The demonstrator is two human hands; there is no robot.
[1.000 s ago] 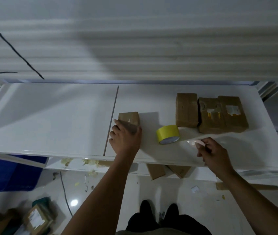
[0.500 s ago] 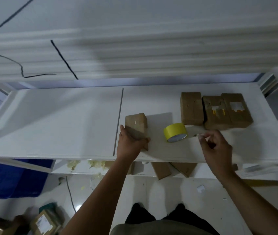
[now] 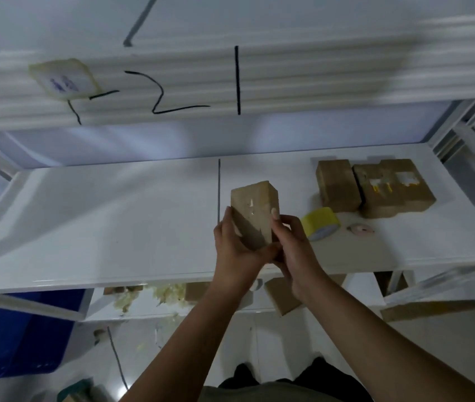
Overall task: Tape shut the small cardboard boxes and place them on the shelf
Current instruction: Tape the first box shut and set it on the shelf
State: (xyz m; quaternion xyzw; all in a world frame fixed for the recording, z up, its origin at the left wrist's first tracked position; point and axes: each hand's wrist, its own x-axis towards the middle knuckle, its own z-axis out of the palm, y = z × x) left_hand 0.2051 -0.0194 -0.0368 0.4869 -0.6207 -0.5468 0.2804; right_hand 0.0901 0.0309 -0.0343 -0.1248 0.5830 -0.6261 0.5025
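I hold the box [image 3: 255,213] upright between both hands, lifted off the shelf [image 3: 114,213], just left of the tape roll [image 3: 320,223]. My left hand [image 3: 235,245] curls round its lower left side; my right hand [image 3: 291,245] grips the lower right edge, thumb up along the face. It looks light and stiff, plain cardboard, perhaps slick where a darker band, maybe tape, crosses it. I judge the edges and corners are the best hold, not a squeeze on the flat faces. More boxes [image 3: 337,185] lie on the shelf behind the tape roll, to its right
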